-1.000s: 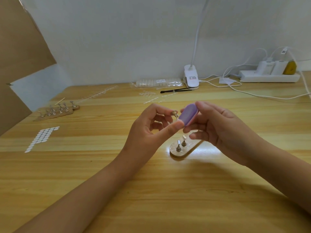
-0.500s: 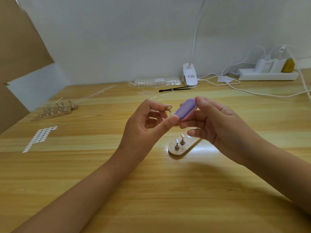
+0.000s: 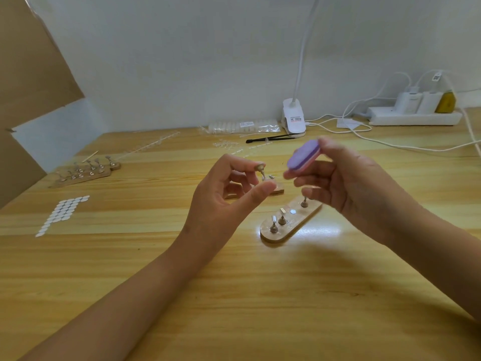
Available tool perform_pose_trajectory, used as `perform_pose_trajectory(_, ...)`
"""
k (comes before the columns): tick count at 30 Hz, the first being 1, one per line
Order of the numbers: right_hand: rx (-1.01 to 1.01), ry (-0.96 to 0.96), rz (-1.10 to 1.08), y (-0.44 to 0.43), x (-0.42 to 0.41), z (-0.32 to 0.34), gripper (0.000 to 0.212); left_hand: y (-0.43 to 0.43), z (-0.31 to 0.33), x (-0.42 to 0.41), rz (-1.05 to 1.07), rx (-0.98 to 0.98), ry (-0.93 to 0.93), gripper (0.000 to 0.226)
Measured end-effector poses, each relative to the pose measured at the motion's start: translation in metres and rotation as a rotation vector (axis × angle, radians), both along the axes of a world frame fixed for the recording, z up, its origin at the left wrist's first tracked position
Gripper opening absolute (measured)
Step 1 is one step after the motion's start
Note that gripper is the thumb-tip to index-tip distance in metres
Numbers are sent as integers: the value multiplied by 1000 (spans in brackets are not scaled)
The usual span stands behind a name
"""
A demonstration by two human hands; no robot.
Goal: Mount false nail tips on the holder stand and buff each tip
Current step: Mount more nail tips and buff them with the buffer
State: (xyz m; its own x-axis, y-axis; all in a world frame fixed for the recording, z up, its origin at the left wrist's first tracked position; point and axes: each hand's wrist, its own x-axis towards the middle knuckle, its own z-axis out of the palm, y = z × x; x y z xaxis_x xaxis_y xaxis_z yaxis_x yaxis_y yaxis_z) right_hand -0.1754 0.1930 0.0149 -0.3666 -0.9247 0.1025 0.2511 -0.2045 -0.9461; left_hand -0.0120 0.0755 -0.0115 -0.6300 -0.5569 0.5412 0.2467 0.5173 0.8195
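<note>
A nail-tip peg (image 3: 261, 171) and purple buffer block (image 3: 303, 157) held above the worktop's (image 3: 234, 295) middle.
The left hand (image 3: 221, 194) pinches the peg between thumb and forefinger; the right hand (image 3: 351, 183) pinches the block just beside it, apart. The peg seems light, stiff and slippery: best gripped by its stem, sparing the fragile tip.
</note>
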Motion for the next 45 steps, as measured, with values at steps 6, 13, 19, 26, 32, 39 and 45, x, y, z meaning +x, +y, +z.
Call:
perform_pose_trajectory(6,63,34,188,1,8,-6,31,3,-2,-1,-18,-28,-6,17)
perform_pose_trajectory(13,51,-9,183,0,10,-8,34,3,-2,-1,-17,-31,-7,17)
perform_pose_trajectory(19,66,-44,189,0,8,-5,37,3,-2,0,-16,-39,-8,18)
perform_pose_trajectory(26,69,-49,216,1,14,-7,34,2,-2,-1,-15,-35,8,17)
perform_pose_trajectory(32,84,-61,194,1,9,-4,35,3,-2,-2,-25,-42,1,18)
perform_pose_trajectory(39,115,-35,217,1,12,-6,31,3,-3,-2,-21,-41,6,19)
perform_pose_trajectory(45,106,-42,233,1,13,-8,28,2,-3,-2,-2,-43,22,20)
